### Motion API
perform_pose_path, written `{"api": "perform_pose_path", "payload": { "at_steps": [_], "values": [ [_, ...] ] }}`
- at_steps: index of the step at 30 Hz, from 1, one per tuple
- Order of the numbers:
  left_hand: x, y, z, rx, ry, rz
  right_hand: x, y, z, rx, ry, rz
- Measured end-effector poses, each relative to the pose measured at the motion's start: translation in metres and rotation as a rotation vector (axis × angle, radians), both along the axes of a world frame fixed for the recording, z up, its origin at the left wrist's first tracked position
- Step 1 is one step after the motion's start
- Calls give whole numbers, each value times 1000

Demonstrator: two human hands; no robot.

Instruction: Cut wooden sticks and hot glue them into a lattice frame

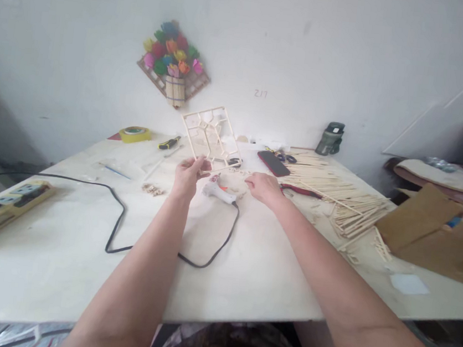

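A square frame of thin wooden sticks (205,130), with a lattice pattern inside, is held up and tilted by its lower left corner in my left hand (189,175). To the right, my right hand (264,188) is low over the table with its fingers pinched together; whatever is between the fingertips is too small to name. Small wooden pieces (238,171) lie close to those fingertips. Between my hands a white glue gun (219,190) rests on the table, its black cord running toward the left.
Many thin sticks (356,210), red-handled pliers (302,191), a phone (273,163) and a cardboard box (437,236) are on the right. On the left are a power strip (5,209), yellow tape (134,135) and a cutter (169,143). A bottle (330,139) stands at the back.
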State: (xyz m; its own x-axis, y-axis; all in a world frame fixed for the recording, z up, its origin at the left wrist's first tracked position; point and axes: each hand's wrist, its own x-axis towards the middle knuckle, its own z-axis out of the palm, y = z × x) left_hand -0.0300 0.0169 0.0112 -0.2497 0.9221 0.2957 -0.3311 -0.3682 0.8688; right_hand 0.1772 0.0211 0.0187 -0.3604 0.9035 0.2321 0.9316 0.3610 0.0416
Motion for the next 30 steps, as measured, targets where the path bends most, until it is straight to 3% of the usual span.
{"api": "perform_pose_path", "payload": {
  "at_steps": [6,11,14,17,21,24,27,30],
  "values": [
    [7,-6,1,-37,36,-59,7,-1,-25,-10,-116,136],
    [8,-7,-2,-65,54,-61,-1,0,-31,24,-176,117],
    [8,-6,-4,-69,60,-57,4,4,-34,55,-74,76],
    [8,-5,-6,-72,68,-57,16,11,-35,84,219,-18],
    [7,-3,-9,-72,113,-72,29,20,-29,167,717,25],
    [7,-2,-11,-77,147,-92,26,21,-19,181,942,123],
    [7,-3,-12,-97,178,-104,13,16,-4,161,988,211],
    [7,-4,-13,-121,211,-117,0,11,12,161,886,303]
  ]
}}
